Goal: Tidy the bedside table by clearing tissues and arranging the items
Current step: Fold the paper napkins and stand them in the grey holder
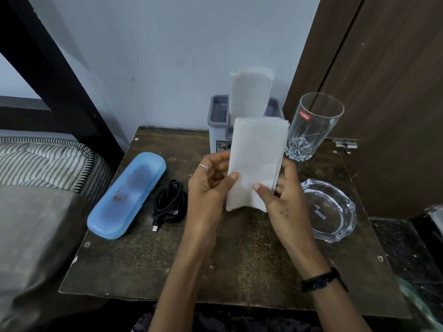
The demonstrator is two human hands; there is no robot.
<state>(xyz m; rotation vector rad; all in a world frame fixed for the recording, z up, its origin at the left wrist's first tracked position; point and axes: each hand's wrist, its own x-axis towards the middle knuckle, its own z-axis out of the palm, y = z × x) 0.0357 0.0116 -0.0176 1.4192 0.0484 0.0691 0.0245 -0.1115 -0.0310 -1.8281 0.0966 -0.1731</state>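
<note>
Head camera is showing both hands holding up a soft folded white tissue (256, 161) over the dark wooden bedside table (167, 267); left hand (211, 185) and right hand (282, 190) are pinching its sides. More tissue (249, 92) is standing in the grey plastic holder (217, 121). Blue hard case (127, 195), black cable (170, 202) and clear glass cup (311, 125) are looking tidy already.

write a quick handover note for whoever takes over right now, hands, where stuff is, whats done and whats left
Hands: left hand and right hand both pinch a folded tissue above the bedside table.
Things: another tissue stands in the grey holder at the back. Blue case and black cable lie left; drinking glass and glass ashtray right.
Done: no loose tissues on the table.
Left: stow the held tissue, likely in the holder, then arrange the items.
</note>
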